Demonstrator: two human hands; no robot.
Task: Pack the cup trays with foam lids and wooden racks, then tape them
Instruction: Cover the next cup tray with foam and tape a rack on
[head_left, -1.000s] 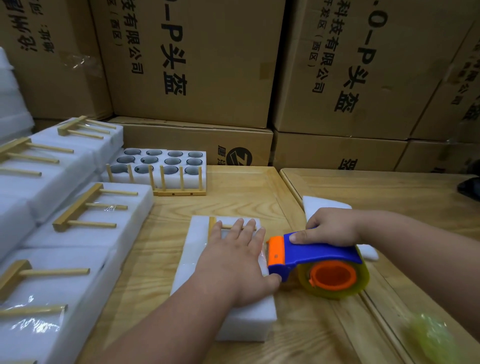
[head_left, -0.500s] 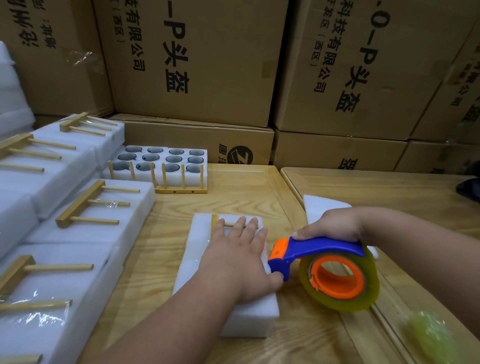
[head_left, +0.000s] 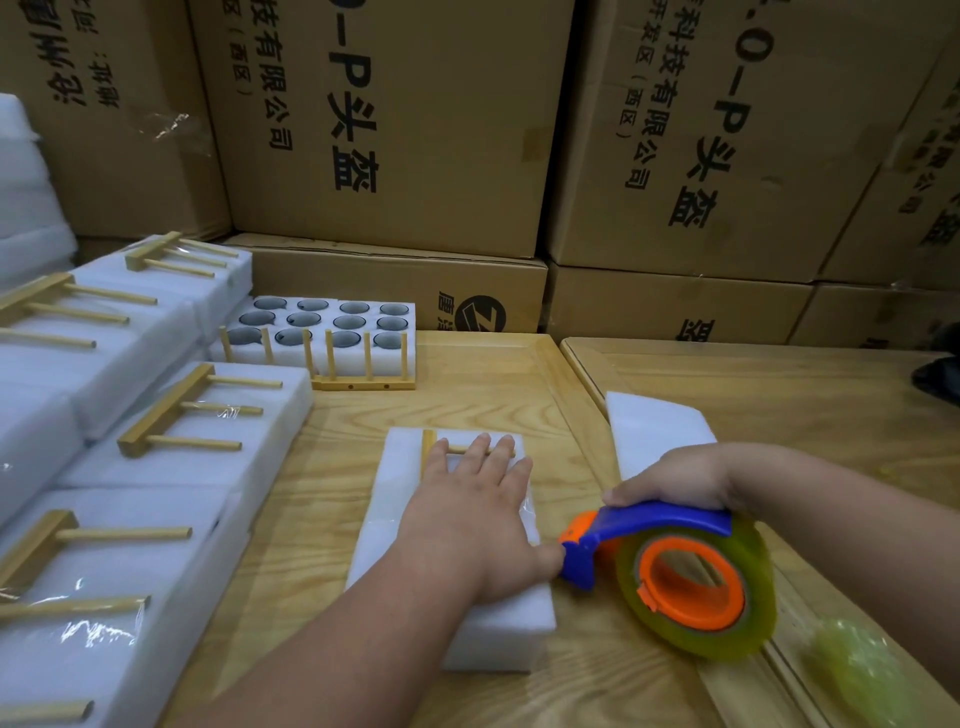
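Note:
A white foam-covered cup tray (head_left: 395, 499) lies on the wooden table (head_left: 483, 400) with a wooden rack (head_left: 429, 445) on top, mostly hidden under my left hand (head_left: 467, 514). That hand presses flat on the lid, fingers straight, thumb at the right edge. My right hand (head_left: 675, 480) grips the blue handle of a tape dispenser (head_left: 675, 571) with an orange core and a yellowish tape roll; its blue and orange nose touches the tray's right side by my left thumb. An open tray of cups (head_left: 327, 332) stands at the back with a wooden rack (head_left: 363, 382) leaning on its front.
Several taped foam packs with racks (head_left: 171, 441) are stacked along the left. A loose foam lid (head_left: 654, 431) lies behind my right hand. A crumpled wad of tape (head_left: 857, 670) sits at the lower right. Cardboard boxes (head_left: 395, 130) wall off the back.
The tape dispenser has tilted up so the roll's orange core faces me, and it moved slightly down and right. My left hand stays pressed on the tray.

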